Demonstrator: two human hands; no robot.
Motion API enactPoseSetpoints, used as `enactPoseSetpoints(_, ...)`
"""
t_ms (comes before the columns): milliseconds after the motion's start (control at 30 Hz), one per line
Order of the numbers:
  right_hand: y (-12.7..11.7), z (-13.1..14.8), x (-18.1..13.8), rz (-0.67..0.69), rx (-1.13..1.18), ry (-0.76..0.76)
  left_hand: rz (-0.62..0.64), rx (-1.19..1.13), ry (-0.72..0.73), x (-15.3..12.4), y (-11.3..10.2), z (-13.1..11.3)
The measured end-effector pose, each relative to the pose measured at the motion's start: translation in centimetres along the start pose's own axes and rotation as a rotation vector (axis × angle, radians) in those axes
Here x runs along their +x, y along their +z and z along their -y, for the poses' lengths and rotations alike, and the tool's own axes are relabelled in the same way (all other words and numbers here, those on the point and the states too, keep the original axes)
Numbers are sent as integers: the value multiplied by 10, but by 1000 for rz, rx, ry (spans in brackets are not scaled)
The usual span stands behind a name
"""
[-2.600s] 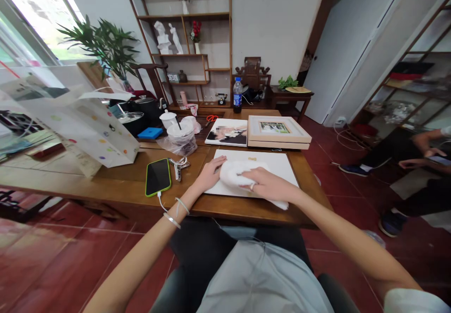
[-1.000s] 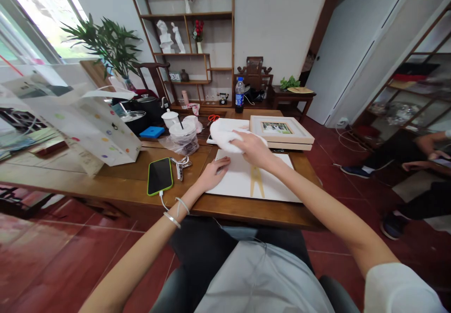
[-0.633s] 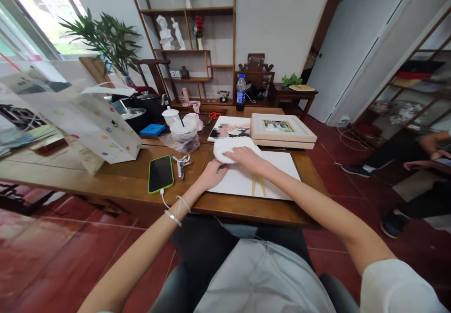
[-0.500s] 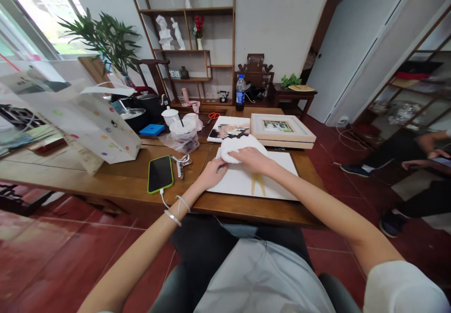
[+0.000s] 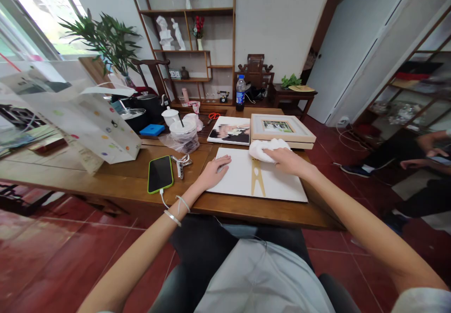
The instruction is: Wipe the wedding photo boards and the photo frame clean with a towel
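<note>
Counted: one white cloth (image 5: pixel 260 150) under right fingers (image 5: pixel 277 155); one white board (image 5: pixel 232 181) under left fingers (image 5: pixel 224 160); one tan A-shaped piece (image 5: pixel 259 179) seen nearer than right fingers. Left of left fingers: one phone (image 5: pixel 160 174), one silver item (image 5: pixel 181 167), one blue box (image 5: pixel 152 129), one paper bag (image 5: pixel 105 132) noted. Beyond fingers: one bottle (image 5: pixel 240 96), one photo panel (image 5: pixel 229 135), one framed picture (image 5: pixel 278 126), one pair of scissors (image 5: pixel 213 115). Far beyond: two white statuettes (image 5: pixel 165 35) tallied.

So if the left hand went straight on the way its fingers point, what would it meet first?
The left hand would likely first meet the bunched white cloth in the right hand; exact height is unclear.
</note>
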State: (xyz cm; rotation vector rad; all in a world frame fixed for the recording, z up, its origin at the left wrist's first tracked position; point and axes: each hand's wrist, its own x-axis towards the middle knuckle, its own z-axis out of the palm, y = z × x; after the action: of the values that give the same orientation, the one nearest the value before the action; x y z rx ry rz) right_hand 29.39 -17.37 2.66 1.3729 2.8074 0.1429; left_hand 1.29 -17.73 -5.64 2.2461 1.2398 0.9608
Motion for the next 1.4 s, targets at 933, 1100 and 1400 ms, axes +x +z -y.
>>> enactPoseSetpoints(933, 15, -6, -50, -238, -9, 34, -9, -4, 6, 0, 0, 0)
enactPoseSetpoints(1100, 41, -11, -32, -177, 34, -1, -8, -13, 6, 0, -1, -2)
enactPoseSetpoints(1400, 29, -1, -53, -33, 163, -102, -9, -22, 8, 0, 1, 0)
